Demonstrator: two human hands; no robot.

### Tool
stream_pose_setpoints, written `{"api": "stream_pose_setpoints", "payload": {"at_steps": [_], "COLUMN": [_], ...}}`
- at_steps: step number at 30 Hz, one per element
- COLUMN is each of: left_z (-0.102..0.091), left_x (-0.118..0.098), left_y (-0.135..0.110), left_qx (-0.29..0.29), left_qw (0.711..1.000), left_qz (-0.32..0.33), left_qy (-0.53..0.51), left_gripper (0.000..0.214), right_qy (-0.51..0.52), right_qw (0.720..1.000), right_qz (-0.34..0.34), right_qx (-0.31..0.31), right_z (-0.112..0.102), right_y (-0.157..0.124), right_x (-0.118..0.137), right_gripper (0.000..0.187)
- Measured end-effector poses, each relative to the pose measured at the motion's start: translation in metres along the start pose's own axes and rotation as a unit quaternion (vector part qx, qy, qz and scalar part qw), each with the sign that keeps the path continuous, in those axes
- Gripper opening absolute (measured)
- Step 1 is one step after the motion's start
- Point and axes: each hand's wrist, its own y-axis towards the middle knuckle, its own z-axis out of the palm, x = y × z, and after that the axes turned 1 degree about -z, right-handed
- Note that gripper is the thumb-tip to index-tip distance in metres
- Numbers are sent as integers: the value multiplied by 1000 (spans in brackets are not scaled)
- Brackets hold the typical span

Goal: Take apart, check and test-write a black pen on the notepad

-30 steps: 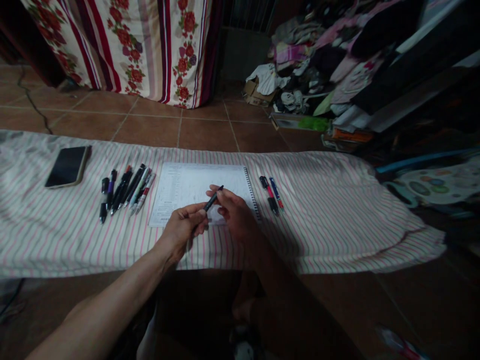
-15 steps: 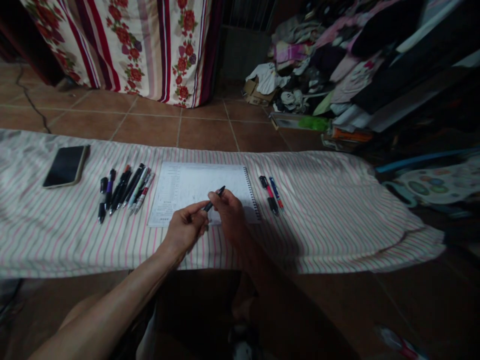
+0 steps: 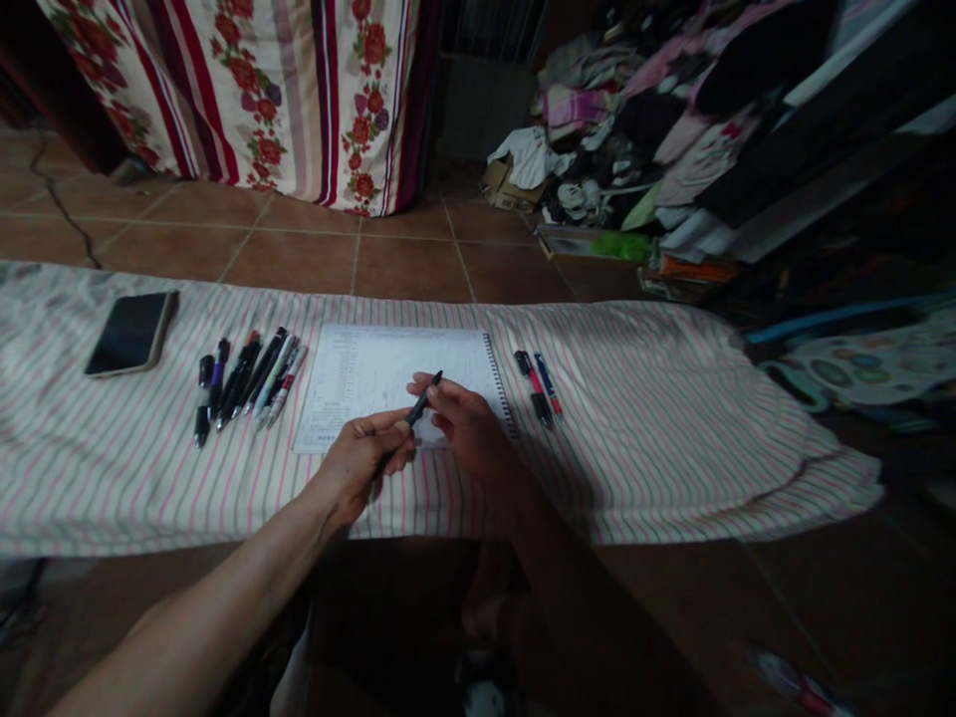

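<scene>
Dark pen (image 3: 421, 402) held aslant over a spiral notebook (image 3: 407, 349)

The left forearm (image 3: 246, 578) reaches up from the lower left, the right forearm (image 3: 575, 588), in shadow, from the lower right; both angle inward, bringing the hands together over the notebook's near part. The left hand (image 3: 364, 453) pinches the pen's lower end between thumb and fingers. The right hand (image 3: 474, 423) curves thumb and fingers about the upper end; how firmly they press, I cannot tell. The pen is slim, grey to black, its far tip pointing up and rightward. The notebook's pale page carries faint print, with the coil along the right, on a striped cloth (image 3: 657, 428) over the tabletop. Two pens (image 3: 539, 388) lie to its right, a pen cluster (image 3: 258, 376) to its left. Beyond hangs a flowered curtain (image 3: 299, 110).
</scene>
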Motion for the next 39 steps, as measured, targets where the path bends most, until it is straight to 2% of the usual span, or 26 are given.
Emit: {"api": "stream_pose_setpoints", "payload": {"at_steps": [3, 9, 13, 18, 22, 28, 32, 39], "left_z": [0, 1, 3, 3, 2, 2, 3, 5], "left_x": [1, 5, 7, 13, 10, 1, 3, 7], "left_y": [0, 1, 0, 2, 3, 1, -1, -3], "left_qx": [9, -30, -53, -72, -63, -23, -12, -43], "left_qw": [1000, 998, 995, 995, 997, 1000, 1000, 996], "left_qz": [7, 40, 73, 71, 43, 2, 14, 73], "left_qy": [6, 35, 47, 21, -8, -14, -8, 34], "left_gripper": [24, 36, 42, 40, 40, 35, 33, 35], "right_qy": [39, 70, 14, -80, -102, -18, 6, -1], "right_qw": [999, 995, 993, 984, 986, 999, 999, 994], "right_qz": [14, -40, -66, -61, -42, -13, -7, -56], "right_qx": [-22, -58, -92, -149, -126, -24, -41, -90], "right_z": [0, 9, 16, 19, 15, 1, 1, 14], "right_y": [4, 5, 2, 3, -1, -3, 0, 1], "right_x": [-6, -12, -8, -10, -6, 4, -1, -6], "right_gripper": [26, 26, 29, 35, 37, 33, 27, 25]}}
